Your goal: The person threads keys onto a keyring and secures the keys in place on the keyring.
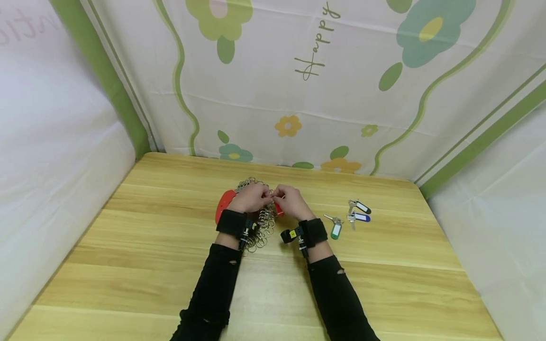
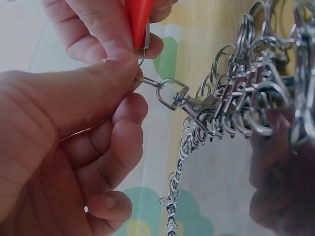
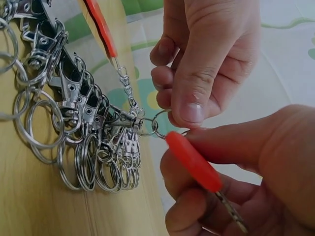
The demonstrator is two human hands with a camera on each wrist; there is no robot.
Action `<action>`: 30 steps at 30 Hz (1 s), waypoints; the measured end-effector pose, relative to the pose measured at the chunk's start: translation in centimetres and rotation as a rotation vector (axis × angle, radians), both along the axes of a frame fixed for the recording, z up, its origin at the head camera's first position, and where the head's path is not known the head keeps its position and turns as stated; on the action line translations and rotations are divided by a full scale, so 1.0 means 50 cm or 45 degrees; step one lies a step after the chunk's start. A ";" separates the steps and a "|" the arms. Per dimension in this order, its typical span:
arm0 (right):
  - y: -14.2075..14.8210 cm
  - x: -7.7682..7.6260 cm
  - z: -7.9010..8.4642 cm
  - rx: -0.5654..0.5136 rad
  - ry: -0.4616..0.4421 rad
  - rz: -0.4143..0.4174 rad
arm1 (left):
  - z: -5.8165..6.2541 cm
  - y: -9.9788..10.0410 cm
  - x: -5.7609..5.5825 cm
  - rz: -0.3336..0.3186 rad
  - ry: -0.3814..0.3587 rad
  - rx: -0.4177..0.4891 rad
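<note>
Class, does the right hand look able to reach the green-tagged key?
Probably yes: nothing visible blocks the right hand from the green-tagged key, but the red tag in its grip may need releasing first.

pale glare on the tabletop (image 1: 273, 298)

wood-grain tabletop (image 1: 128, 270) is spanning the lower view, white backdrop (image 1: 256, 90) is hanging behind its far edge, orange flower (image 1: 288, 126) and sideways "Happy" lettering (image 1: 316, 41) are showing on the backdrop
</note>
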State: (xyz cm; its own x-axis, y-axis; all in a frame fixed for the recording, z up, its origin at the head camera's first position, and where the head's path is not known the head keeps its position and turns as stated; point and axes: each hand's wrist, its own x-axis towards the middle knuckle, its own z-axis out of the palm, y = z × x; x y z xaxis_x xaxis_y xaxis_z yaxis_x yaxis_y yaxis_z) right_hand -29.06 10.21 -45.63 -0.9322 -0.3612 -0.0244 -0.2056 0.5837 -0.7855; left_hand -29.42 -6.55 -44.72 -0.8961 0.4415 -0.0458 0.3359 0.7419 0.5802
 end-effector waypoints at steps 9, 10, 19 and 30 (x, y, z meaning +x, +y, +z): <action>-0.004 -0.002 0.000 0.023 -0.017 -0.077 | 0.004 -0.004 0.000 -0.028 -0.012 0.062; -0.004 -0.002 0.000 0.016 -0.025 -0.092 | 0.004 -0.004 -0.001 -0.035 -0.012 0.067; -0.006 0.000 0.002 -0.028 -0.049 -0.140 | 0.003 -0.004 -0.002 -0.044 -0.004 0.052; -0.005 0.000 0.000 0.007 0.010 -0.099 | 0.001 -0.003 -0.003 -0.015 0.003 0.019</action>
State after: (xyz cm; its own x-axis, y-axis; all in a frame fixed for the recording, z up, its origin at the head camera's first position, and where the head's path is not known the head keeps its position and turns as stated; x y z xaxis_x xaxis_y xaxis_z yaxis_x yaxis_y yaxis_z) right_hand -29.08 9.97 -45.60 -0.9577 -0.2873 -0.0190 -0.1653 0.6026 -0.7808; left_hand -29.55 -6.68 -44.68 -0.8909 0.4526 -0.0374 0.3457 0.7293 0.5904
